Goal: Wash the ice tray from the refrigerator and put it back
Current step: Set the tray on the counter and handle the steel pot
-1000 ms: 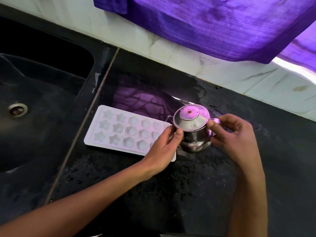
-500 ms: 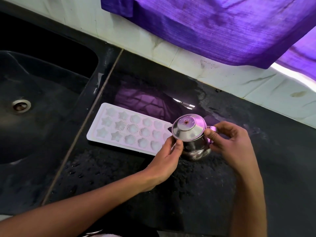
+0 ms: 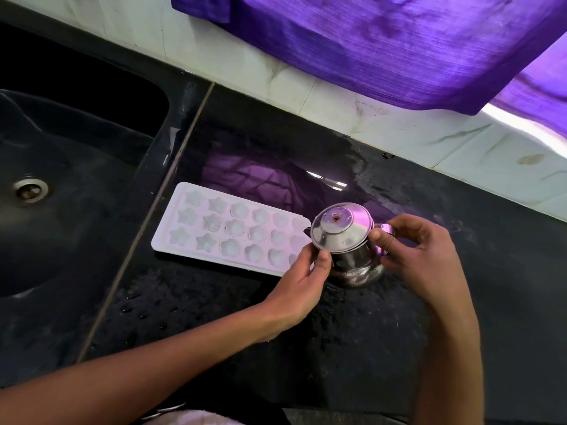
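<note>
The tray (image 3: 233,233) lies flat on the black bench (image 3: 352,332), a little left of the middle of the frame, its long side running from upper left toward lower right. It is a pale tray with three rows of moulds: stars at the left end, rounder flower and heart shapes further right. Its right end is hidden behind the left hand and a steel pot (image 3: 346,243).

The pot stands on the bench at the centre right, touching or just overlapping the tray's right end. Its lid (image 3: 340,230) is tilted, shiny face toward us, a small hole at the centre.

Left hand (image 3: 299,282) comes in from the lower left, and its thumb and fingertips pinch the lower left rim of the lid. Right hand (image 3: 420,259) reaches in from the lower right; its thumb presses the lid's right edge, and the fingers curl round the pot's handle (image 3: 387,230) at the back. So both hands are grasping the pot, neither one on the tray.

The bench is wet, with droplets scattered below the tray and around the pot. At far left sits the dark sink (image 3: 76,179), with its metal drain (image 3: 30,190) showing. Along the top runs a white tiled wall (image 3: 399,130), with a purple cloth (image 3: 383,41) hanging over it, its colour reflected in the bench just above the tray.
</note>
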`<state>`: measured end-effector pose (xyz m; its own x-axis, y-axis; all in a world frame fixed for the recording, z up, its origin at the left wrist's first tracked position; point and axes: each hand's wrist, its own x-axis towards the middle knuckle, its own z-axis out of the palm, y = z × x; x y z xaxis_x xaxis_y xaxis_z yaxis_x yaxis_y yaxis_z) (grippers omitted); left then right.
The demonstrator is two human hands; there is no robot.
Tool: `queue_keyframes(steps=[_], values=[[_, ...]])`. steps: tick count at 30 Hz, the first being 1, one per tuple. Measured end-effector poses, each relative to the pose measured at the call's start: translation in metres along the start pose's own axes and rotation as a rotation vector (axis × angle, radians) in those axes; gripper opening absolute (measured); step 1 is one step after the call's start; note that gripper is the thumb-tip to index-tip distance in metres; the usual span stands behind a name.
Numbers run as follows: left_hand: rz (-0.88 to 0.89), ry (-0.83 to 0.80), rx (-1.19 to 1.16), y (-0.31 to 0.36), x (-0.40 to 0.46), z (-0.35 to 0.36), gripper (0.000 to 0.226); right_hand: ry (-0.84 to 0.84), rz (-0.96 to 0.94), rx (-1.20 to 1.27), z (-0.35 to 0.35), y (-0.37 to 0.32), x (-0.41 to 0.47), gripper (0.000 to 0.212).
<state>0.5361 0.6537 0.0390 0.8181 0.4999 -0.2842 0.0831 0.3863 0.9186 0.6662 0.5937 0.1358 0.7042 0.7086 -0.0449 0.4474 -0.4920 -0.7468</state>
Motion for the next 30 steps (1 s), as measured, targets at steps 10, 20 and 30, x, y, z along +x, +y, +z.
queue_keyframes(steps=[10,20,30], values=[[0.052,-0.008,0.016,0.007,0.0,0.001,0.071,0.031,-0.006,0.027,-0.004,-0.005,-0.002,0.011],[0.157,0.007,0.007,0.015,-0.003,0.003,0.058,0.044,0.01,0.242,-0.001,-0.001,-0.011,0.027],[0.048,-0.036,0.065,0.004,-0.013,0.013,0.047,-0.032,-0.008,0.201,-0.002,0.004,-0.019,0.023]])
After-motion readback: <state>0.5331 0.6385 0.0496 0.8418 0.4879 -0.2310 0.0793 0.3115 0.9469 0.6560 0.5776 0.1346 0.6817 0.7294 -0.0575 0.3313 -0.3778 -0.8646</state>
